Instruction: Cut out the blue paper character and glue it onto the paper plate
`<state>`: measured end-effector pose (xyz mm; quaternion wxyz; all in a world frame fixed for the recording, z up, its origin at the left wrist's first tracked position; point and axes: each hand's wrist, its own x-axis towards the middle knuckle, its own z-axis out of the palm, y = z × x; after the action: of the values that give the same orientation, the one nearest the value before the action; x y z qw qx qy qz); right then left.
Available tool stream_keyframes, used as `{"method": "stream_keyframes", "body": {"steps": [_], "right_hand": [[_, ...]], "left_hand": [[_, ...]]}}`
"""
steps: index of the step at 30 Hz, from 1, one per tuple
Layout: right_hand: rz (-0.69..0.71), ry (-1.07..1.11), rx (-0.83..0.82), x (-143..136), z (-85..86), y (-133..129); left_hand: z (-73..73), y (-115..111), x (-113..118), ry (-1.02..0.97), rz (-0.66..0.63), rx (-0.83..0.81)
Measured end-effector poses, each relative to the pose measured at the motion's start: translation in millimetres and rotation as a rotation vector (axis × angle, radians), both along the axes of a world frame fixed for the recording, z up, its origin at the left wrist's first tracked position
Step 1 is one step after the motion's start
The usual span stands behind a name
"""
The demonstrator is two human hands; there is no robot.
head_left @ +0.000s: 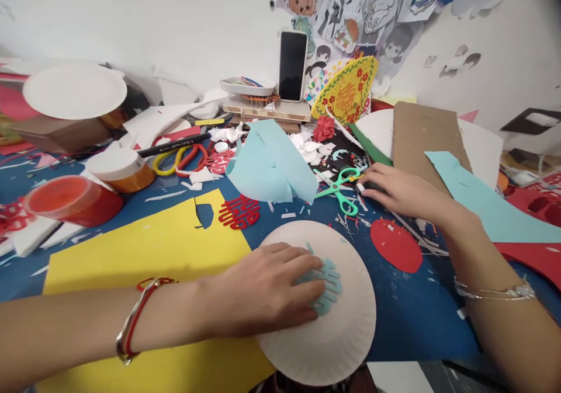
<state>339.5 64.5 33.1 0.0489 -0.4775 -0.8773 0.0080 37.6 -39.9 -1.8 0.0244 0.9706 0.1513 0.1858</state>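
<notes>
A white paper plate (346, 340) lies in front of me, and on it is a light blue paper cut-out (331, 282) with a cut-through pattern. My left hand (267, 288) rests over the plate, fingers stretched out and touching the cut-out, covering its left part. Further back on the right, my right hand (394, 188) has its fingers curled on a small black object (372, 190), mostly hidden beneath them. Green-handled scissors (337, 187) lie beside that hand's fingertips. An oval of red paper (395, 245) is just below it.
Yellow paper (144, 247) lies left under my forearm. A red cut-out (239, 212), folded light blue paper (272, 159) and scraps cover the blue table. Jars of red paint (74, 200) and orange paint (120, 171) stand left. A phone (293, 66) leans at the back; cardboard (432, 139) stands right.
</notes>
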Motion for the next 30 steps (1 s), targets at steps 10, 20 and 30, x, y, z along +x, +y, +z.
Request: {"method": "stream_keyframes", "body": {"steps": [10, 20, 30], "right_hand": [[0.04, 0.76, -0.318, -62, -5.9, -42], [0.328, 0.44, -0.419, -93, -30.7, -69], [0.286, 0.446, -0.424, -97, -30.6, -71]], "left_hand": [[0.0, -10, 0, -0.064, -0.123, 0.212], [-2.6, -15, -5, -0.029, -0.13, 0.207], [-1.3, -21, -7, 0.033, -0.195, 0.25]]}}
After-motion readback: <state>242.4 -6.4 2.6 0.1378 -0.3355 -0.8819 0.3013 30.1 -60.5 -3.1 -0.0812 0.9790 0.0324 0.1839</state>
